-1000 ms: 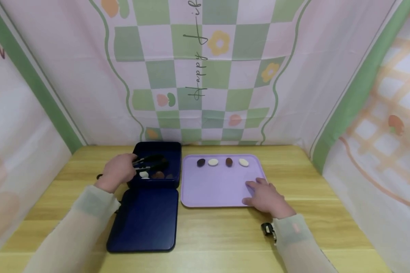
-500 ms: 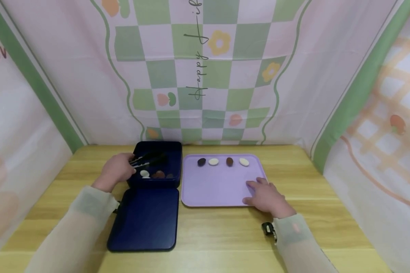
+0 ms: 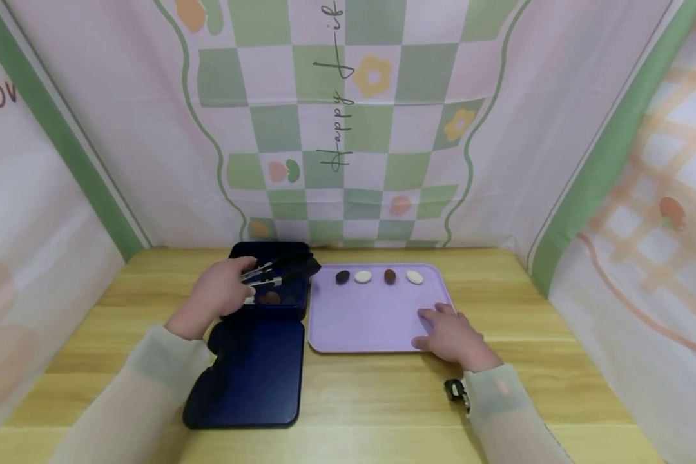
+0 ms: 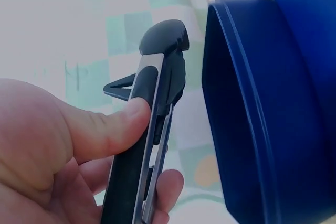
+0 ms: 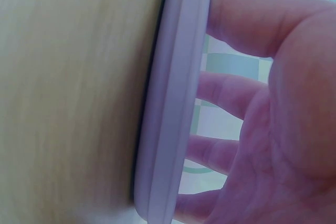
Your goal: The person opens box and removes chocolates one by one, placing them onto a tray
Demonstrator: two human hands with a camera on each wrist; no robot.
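My left hand [image 3: 222, 288] grips a pair of tongs [image 3: 290, 269] with black tips and silver-edged handles, thumb on one arm and fingers round the other. Their tips point right, over the right rim of the dark blue box [image 3: 275, 312]. In the left wrist view the tongs [image 4: 131, 150] stand beside the box's blue wall [image 4: 283, 103]. Brown and dark oval pieces [image 3: 270, 298] lie in the box, a white one partly behind my fingers. My right hand [image 3: 452, 332] rests spread fingertips on the right side of the lilac tray [image 3: 371, 322].
Along the tray's far side lie a black oval piece [image 3: 342, 277], a white one [image 3: 363, 277], a brown one [image 3: 390, 276] and another white one [image 3: 414, 277]. The box's blue lid [image 3: 261, 380] lies in front of it on the wooden table [image 3: 371, 399]. A patterned curtain hangs behind.
My left hand has moved right and lifted the tongs from inside the box, so the tips now reach its right rim. My right hand has stayed on the tray.
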